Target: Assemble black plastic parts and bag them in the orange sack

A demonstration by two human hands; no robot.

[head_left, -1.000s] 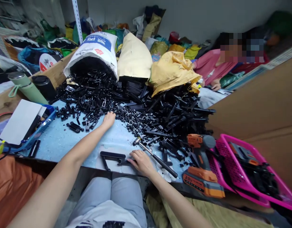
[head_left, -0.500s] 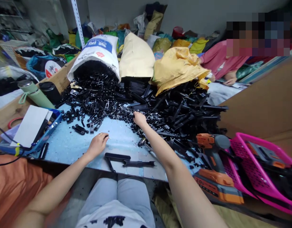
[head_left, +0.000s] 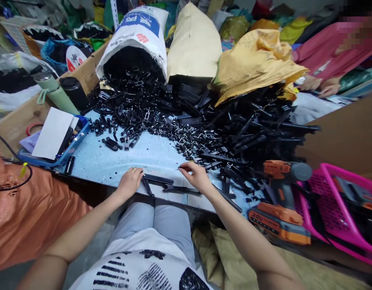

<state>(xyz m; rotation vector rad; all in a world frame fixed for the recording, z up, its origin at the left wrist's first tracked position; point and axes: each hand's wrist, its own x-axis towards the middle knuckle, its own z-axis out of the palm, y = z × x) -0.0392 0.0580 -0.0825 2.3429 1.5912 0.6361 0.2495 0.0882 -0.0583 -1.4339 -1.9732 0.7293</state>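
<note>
A black plastic frame piece (head_left: pixel 161 183) lies at the near edge of the light blue table (head_left: pixel 113 161). My left hand (head_left: pixel 129 182) rests on its left end, fingers curled over it. My right hand (head_left: pixel 196 176) hovers just above its right end, fingers pinched on a small thin part that I cannot make out. Behind both hands spreads a big heap of black plastic parts (head_left: pixel 204 121) with small metal pins mixed in.
Sacks spill parts at the back: a white one (head_left: pixel 137 36), a cream one (head_left: pixel 193 44), a yellow one (head_left: pixel 258 60). An orange cordless drill (head_left: pixel 279 201) and a pink basket (head_left: pixel 339 209) stand right. A blue tray (head_left: pixel 52 141) and flasks sit left. Another person in pink sits at far right.
My right hand has drawn back from the heap to the frame's right end. My left hand has moved onto the frame's left end. The camera has tipped downward.
</note>
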